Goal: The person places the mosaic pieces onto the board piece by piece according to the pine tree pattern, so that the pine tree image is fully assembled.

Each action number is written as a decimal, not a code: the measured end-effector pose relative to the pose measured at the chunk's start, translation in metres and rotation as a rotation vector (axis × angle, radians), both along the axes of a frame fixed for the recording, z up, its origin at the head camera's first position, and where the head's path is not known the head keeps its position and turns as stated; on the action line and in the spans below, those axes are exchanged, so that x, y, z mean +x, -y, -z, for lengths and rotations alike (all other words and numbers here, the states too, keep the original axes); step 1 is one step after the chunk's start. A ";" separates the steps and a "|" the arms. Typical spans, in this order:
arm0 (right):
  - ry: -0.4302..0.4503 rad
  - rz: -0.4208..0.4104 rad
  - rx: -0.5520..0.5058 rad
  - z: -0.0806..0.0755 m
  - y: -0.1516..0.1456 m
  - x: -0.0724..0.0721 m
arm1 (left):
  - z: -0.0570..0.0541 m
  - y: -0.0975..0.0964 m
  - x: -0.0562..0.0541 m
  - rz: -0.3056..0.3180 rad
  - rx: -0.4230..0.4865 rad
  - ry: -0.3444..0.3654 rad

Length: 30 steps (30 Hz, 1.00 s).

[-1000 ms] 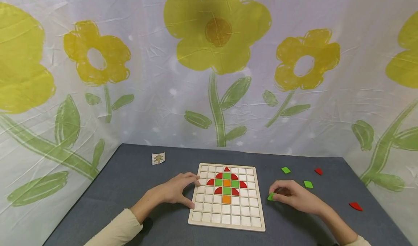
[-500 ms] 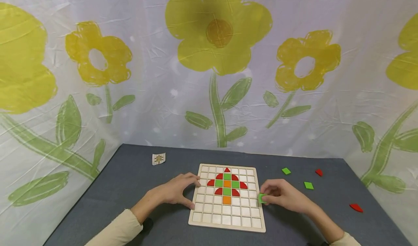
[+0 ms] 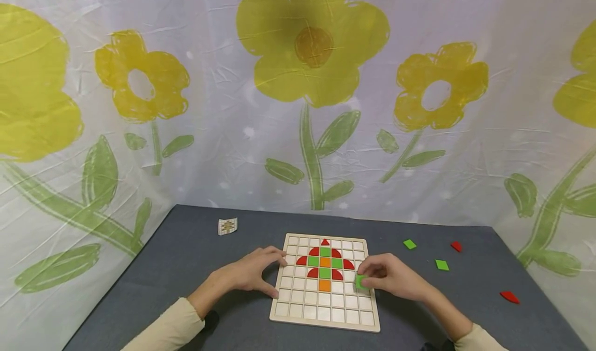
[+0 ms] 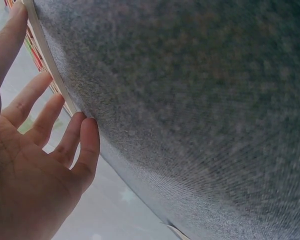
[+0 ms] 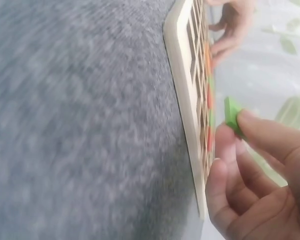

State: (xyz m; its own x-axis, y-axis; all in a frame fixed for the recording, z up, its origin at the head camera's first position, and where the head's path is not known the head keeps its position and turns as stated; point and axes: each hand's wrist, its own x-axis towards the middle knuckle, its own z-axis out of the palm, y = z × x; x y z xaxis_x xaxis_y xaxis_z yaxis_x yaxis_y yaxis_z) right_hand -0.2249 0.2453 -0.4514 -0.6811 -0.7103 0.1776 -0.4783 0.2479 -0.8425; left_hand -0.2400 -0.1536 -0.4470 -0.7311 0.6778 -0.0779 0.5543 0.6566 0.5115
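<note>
I log one green tile (image 3: 360, 281), lower right of centre, pinched in right hand (image 3: 391, 276) over board (image 3: 324, 312), liable to land askew if released tilted; left hand (image 3: 248, 272), fingers apart, against board's edge.

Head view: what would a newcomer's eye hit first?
Probably the big yellow flower, high at center on the backdrop. Below it lies the pale grid board with a red-green-orange pattern; the left hand touches its left edge, the right hand holds a green tile over its right side.
</note>
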 end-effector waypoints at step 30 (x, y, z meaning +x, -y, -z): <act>-0.007 0.037 0.016 0.001 0.093 -0.007 | -0.004 0.001 0.001 0.022 0.019 0.010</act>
